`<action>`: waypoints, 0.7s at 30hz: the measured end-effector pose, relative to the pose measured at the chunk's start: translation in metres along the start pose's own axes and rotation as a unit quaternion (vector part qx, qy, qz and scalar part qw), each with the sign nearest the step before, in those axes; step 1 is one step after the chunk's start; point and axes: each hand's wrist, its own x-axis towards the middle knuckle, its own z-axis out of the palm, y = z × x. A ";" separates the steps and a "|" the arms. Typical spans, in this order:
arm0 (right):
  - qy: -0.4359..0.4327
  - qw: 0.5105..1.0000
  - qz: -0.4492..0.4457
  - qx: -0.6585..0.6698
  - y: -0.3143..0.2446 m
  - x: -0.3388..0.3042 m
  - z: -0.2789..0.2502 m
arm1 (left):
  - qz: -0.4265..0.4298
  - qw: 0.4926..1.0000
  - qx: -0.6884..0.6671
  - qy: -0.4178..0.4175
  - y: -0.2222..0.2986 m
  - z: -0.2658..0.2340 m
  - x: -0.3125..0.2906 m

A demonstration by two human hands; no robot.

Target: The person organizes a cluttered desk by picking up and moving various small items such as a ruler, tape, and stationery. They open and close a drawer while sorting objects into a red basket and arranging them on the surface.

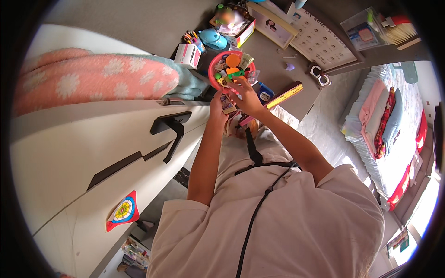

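My left hand (217,106) is closed on a small stack of picture cards (227,104), just below the near rim of a round pink basket (211,72). My right hand (248,97) reaches over that rim with its fingers apart, the fingertips beside a green toy piece (235,74). It seems to hold nothing, though part of the fingers is hard to make out. Inside the basket lie an orange round lid (232,60) and several small toys and papers. A blue packet (265,92) and a long yellow-edged box (285,95) lie to the right of my right hand.
On the desk (273,62) stand a white box (187,56), a pencil holder (193,41), a blue cap-shaped thing (213,39), a full carton (241,34) and picture frames (320,37). A white door (92,134) with a black handle (172,125) is close at left. A bed (380,125) is at right.
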 end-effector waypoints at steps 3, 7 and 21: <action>0.048 0.999 0.023 0.004 0.020 0.001 -0.015 | -0.008 0.999 0.023 0.030 -0.001 0.008 0.001; 0.144 0.981 0.027 -0.130 0.083 0.011 -0.055 | -0.017 0.997 0.048 0.052 -0.004 0.011 0.000; 0.000 0.926 0.315 -0.207 0.189 0.030 -0.088 | -0.036 0.993 0.056 0.099 -0.006 0.014 -0.016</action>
